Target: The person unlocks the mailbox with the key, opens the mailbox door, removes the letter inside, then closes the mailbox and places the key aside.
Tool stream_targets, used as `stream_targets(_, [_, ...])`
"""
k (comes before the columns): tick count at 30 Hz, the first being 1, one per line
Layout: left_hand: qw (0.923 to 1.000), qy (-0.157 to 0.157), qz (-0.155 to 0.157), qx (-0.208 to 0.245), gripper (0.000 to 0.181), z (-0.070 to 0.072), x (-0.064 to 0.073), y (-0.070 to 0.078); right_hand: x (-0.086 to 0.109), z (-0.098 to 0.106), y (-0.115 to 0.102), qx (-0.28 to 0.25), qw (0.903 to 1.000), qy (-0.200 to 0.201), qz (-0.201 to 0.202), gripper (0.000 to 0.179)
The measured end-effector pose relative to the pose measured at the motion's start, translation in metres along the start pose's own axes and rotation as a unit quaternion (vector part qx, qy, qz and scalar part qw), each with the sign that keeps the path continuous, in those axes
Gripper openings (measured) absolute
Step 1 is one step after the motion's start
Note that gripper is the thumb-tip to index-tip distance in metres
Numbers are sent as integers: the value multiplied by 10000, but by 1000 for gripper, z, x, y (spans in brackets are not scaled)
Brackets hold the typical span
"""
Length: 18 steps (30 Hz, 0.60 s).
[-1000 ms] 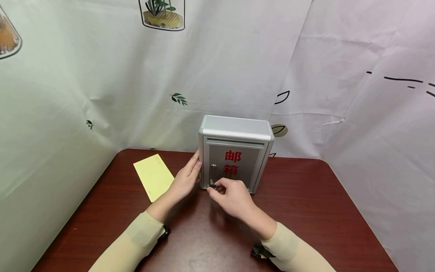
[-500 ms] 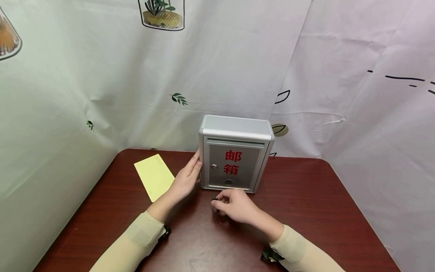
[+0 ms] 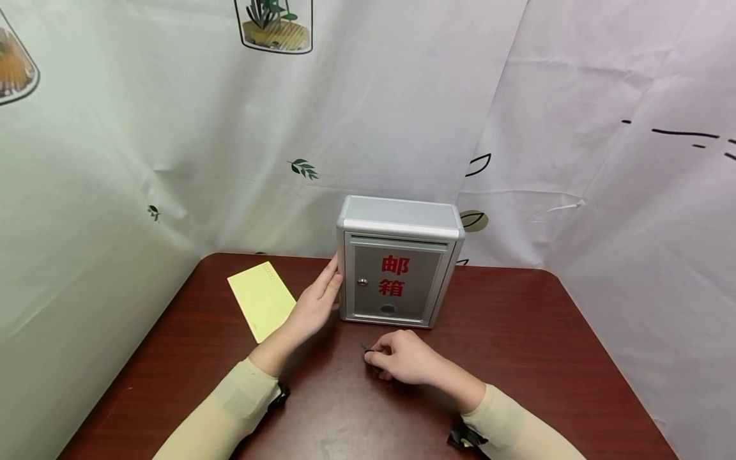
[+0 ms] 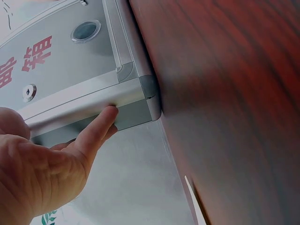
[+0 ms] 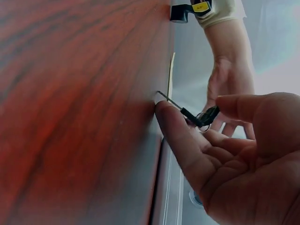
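A silver metal mailbox [image 3: 428,275] with red characters on its door stands upright near the back of the table. Its keyhole lock [image 3: 362,282] sits on the left of the door, which is closed. My left hand [image 3: 313,310] rests against the mailbox's left side, the fingers fairly straight; in the left wrist view a fingertip [image 4: 110,112] touches the metal edge. Low over the table, in front of the box, my right hand [image 3: 408,358] holds black-headed keys [image 5: 190,116] on a small ring between thumb and fingers. One thin key blade points at the tabletop.
A yellow envelope [image 3: 261,300] lies on the dark red table [image 3: 517,358], left of the mailbox and partly behind my left forearm. White printed cloth [image 3: 391,96] hangs behind the table and along both sides.
My right hand has drawn the keys away from the lower front of the mailbox, toward me and slightly right, down near the table. The left hand stays on the box.
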<state>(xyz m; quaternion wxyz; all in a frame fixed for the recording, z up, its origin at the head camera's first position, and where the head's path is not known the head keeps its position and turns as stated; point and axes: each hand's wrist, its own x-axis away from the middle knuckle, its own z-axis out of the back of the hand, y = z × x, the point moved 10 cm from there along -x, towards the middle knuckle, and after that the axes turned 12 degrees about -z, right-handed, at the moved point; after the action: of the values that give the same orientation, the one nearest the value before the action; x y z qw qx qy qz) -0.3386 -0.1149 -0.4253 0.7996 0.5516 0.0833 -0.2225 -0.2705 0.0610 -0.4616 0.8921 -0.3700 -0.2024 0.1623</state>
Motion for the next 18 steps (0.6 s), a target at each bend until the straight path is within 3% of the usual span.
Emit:
stream_targets(7, [10000,14,-14,3,63,1,1,1,2,6,2,653,9973,347,-8,29])
stream_targets(13, [10000,2,-14,32,63,2,1,1,0,20,3,1403,9854,950,150,29])
stream_targets(18, [10000,-1,23,15,64,1,1,0,-1,37,14,1488,9802,1305,-3,24])
